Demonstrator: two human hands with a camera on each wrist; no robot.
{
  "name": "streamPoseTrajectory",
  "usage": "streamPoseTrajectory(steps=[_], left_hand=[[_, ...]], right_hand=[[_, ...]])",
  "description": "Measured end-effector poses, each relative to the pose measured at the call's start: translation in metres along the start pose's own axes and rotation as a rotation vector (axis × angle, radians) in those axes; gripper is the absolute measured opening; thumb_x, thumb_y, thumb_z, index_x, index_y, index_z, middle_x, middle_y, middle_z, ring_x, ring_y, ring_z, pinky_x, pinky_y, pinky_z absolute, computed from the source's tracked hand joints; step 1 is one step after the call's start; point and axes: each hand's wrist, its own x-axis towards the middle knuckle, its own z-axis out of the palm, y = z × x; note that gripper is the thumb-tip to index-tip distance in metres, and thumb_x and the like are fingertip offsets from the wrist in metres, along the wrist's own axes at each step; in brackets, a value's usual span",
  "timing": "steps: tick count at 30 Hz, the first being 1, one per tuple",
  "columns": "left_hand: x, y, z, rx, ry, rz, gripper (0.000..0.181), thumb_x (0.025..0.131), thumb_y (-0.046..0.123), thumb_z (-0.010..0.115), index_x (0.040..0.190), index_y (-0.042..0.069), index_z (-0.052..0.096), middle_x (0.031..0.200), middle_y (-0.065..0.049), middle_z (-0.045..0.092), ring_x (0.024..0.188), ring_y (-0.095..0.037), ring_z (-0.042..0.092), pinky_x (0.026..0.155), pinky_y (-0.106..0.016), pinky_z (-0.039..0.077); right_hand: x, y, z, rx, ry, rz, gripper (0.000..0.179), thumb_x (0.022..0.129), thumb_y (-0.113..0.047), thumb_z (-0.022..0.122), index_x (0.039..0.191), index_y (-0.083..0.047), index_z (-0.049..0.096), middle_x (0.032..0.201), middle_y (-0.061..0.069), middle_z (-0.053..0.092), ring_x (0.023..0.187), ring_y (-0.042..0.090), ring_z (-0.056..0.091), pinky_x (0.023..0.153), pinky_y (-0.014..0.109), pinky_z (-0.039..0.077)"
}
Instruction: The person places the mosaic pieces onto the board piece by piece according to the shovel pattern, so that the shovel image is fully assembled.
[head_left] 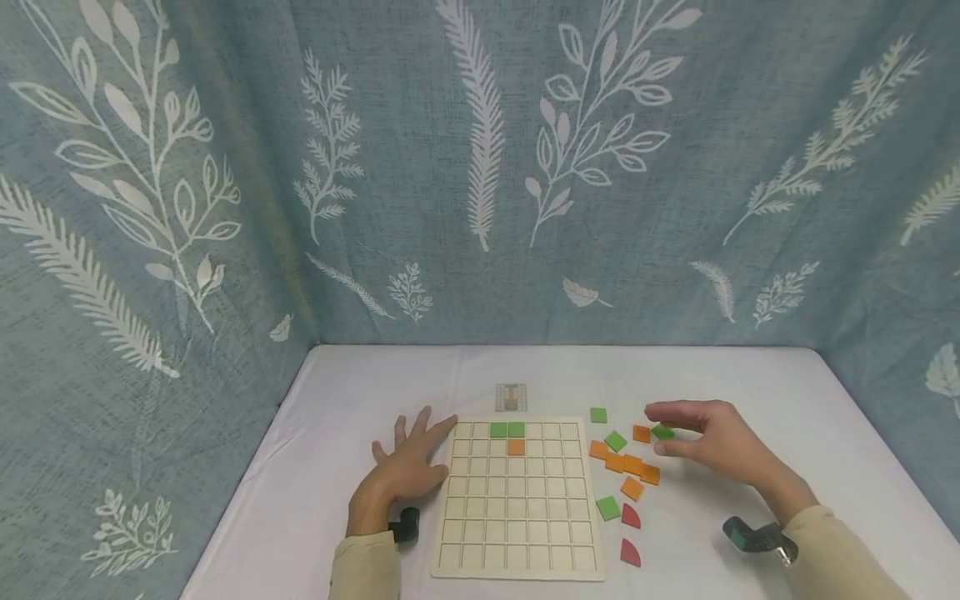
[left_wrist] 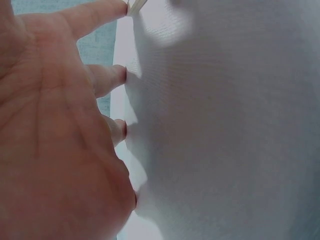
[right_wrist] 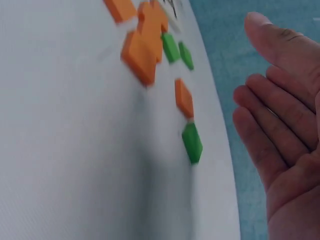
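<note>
My left hand (head_left: 405, 473) rests beside the left edge of a pale gridded board (head_left: 517, 540), fingers spread, with the index fingertip at its upper left corner. In the left wrist view the fingertips (left_wrist: 121, 75) meet the white cloth. My right hand (head_left: 723, 440) hovers over the loose tiles, thumb apart from the fingers, holding nothing. Nearest to it lie a green tile (right_wrist: 192, 143) and an orange tile (right_wrist: 183, 98). On the board, two green tiles (head_left: 507, 430) sit side by side in the top row, with one orange tile (head_left: 516, 447) under the right one.
Right of the board lie several orange tiles (head_left: 632, 465), more green tiles (head_left: 609, 507) and two red quarter-round pieces (head_left: 631, 552). A small gridded card (head_left: 511, 397) lies behind the board. A patterned blue curtain (head_left: 420, 167) borders the white table (head_left: 390, 375).
</note>
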Motion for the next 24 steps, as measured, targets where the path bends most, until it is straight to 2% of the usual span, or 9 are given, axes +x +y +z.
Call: streamPoseTrajectory(steps=[7, 14, 20, 24], left_hand=[[0.0, -0.002, 0.0, -0.014, -0.004, 0.001, 0.085, 0.083, 0.008, 0.068, 0.165, 0.018, 0.05, 0.181, -0.027, 0.017, 0.166, -0.061, -0.003, 0.118, -0.093, -0.009], [0.0, -0.001, 0.001, -0.025, -0.004, 0.006, 0.085, 0.083, 0.008, 0.069, 0.165, 0.018, 0.05, 0.181, -0.027, 0.017, 0.166, -0.061, -0.003, 0.118, -0.093, -0.01], [0.0, -0.001, -0.001, -0.02, -0.005, 0.006, 0.084, 0.084, 0.009, 0.068, 0.165, 0.018, 0.05, 0.181, -0.027, 0.016, 0.166, -0.061, -0.004, 0.118, -0.092, -0.01], [-0.001, -0.002, -0.001, -0.015, -0.005, 0.009, 0.084, 0.084, 0.01, 0.068, 0.166, 0.018, 0.049, 0.181, -0.027, 0.016, 0.166, -0.061, -0.003, 0.118, -0.092, -0.009]], right_hand=[[0.009, 0.015, -0.006, 0.006, -0.016, -0.005, 0.055, 0.089, -0.021, 0.092, 0.139, -0.006, 0.075, 0.137, 0.012, 0.078, 0.128, 0.035, 0.075, 0.104, 0.043, 0.063], [0.013, 0.027, -0.003, -0.074, 0.005, 0.048, 0.055, 0.088, -0.024, 0.093, 0.138, -0.009, 0.076, 0.135, 0.006, 0.079, 0.127, 0.027, 0.076, 0.106, 0.038, 0.062], [0.007, 0.033, -0.002, -0.103, 0.03, 0.082, 0.049, 0.091, -0.026, 0.09, 0.136, -0.011, 0.077, 0.133, 0.004, 0.08, 0.126, 0.029, 0.076, 0.106, 0.045, 0.062], [-0.001, 0.035, -0.001, -0.114, 0.057, 0.105, 0.047, 0.092, -0.025, 0.089, 0.136, -0.012, 0.077, 0.133, 0.005, 0.08, 0.125, 0.029, 0.077, 0.103, 0.041, 0.063]])
